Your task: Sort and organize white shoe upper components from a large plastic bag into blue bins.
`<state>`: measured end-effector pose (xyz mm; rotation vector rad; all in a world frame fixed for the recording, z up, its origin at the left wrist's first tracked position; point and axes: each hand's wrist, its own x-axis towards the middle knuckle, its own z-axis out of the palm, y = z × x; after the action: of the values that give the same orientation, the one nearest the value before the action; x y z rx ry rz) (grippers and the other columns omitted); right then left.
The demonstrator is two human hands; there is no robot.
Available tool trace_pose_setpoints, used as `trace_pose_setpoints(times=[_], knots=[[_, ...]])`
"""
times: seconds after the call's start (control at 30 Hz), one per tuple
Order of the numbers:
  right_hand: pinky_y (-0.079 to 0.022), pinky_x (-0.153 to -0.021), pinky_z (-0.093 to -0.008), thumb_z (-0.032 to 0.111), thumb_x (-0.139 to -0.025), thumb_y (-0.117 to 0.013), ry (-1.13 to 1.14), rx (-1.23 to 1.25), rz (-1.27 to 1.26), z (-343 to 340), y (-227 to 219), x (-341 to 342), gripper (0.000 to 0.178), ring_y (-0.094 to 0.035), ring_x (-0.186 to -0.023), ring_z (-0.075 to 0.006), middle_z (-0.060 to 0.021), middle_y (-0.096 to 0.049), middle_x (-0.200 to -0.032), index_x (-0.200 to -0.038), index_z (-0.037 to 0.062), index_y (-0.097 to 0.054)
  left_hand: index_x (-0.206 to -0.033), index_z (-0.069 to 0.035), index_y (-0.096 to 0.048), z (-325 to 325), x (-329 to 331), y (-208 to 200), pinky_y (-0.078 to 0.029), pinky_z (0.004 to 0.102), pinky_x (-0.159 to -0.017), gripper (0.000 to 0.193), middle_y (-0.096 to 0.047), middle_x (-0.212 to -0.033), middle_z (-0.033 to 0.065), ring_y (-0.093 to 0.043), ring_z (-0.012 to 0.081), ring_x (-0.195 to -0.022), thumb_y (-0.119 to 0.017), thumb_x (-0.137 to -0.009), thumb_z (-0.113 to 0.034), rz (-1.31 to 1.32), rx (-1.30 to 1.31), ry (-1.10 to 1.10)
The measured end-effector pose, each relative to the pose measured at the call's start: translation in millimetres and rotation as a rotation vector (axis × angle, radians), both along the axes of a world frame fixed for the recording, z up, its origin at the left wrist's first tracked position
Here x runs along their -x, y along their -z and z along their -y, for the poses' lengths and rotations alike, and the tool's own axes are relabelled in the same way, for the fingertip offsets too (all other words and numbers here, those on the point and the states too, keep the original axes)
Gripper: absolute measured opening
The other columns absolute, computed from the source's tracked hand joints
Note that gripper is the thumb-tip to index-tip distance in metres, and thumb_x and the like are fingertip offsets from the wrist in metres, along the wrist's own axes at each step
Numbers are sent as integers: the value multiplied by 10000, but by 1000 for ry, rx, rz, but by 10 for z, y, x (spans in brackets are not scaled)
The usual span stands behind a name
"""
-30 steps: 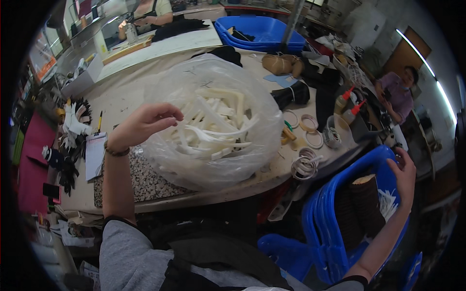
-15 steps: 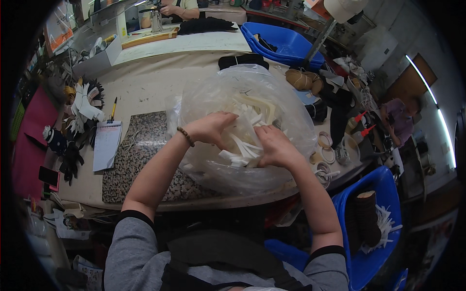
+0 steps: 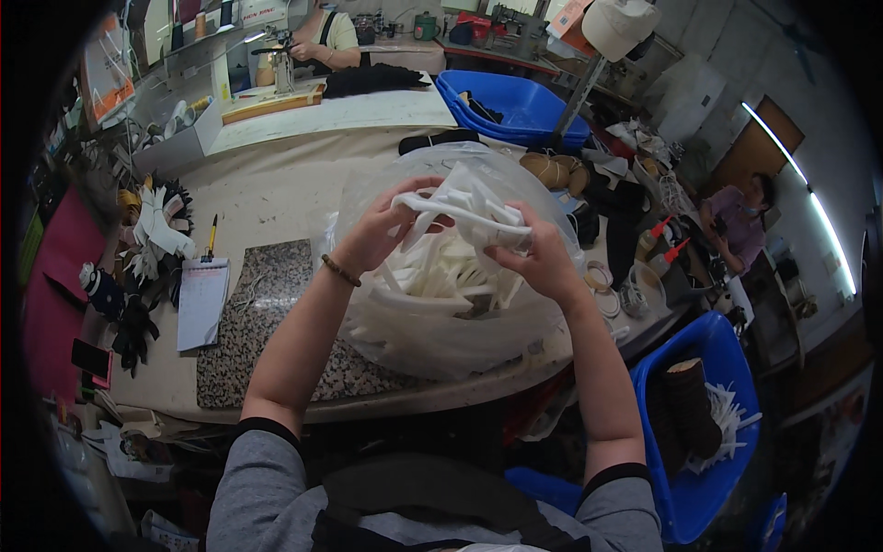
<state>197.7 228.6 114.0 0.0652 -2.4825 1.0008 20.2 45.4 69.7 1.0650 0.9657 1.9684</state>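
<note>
A bundle of white strips (image 3: 471, 210) is raised over the mouth of a large clear plastic bag (image 3: 432, 348). My left hand (image 3: 375, 232), with a beaded bracelet at the wrist, has its fingers curled round the bundle's left end. At the other end my right hand (image 3: 544, 258) grips the strips between thumb and fingers. Below both hands, many loose off-white strips (image 3: 441, 276) fill the bag. The undersides of the held strips are partly hidden by my fingers.
A speckled stone slab (image 3: 276, 368) lies left of the bag, beside a notepad (image 3: 202, 304) with a pen. Blue tubs stand at the back (image 3: 524, 115) and lower right (image 3: 676, 515). Tape rolls (image 3: 602, 290) sit on the right. Another person (image 3: 336, 51) works at a machine opposite.
Both hands have risen out of the bag, lifting the white strips into view. The bag's mouth now lies wider, showing the strips inside. The whole view has shifted slightly.
</note>
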Motion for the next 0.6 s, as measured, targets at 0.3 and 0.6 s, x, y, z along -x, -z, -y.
trace_pose_setpoints(times=[0.3,0.6], knots=[[-484,-847,-277,68,-787,-746,-80,248,-33,-145,-738,60,437,-589,-935,-106,-68,-638,-1048,-1166,-17,-544,-1410,-41,-402,-65,43,-672,-480,303,-935,459,-563,-1283,71,-574,151,-1114,-495,-1016,-256,-455,59,-111],[-520,-808,-294,109,-804,-709,5,764,-352,-675,-322,-132,422,-634,-904,-150,-89,-643,-1040,-1176,-17,-554,-1153,-52,-545,719,470,-579,-301,172,-420,212,-509,-695,-29,-420,21,-539,-496,-961,-127,-12,372,-566]])
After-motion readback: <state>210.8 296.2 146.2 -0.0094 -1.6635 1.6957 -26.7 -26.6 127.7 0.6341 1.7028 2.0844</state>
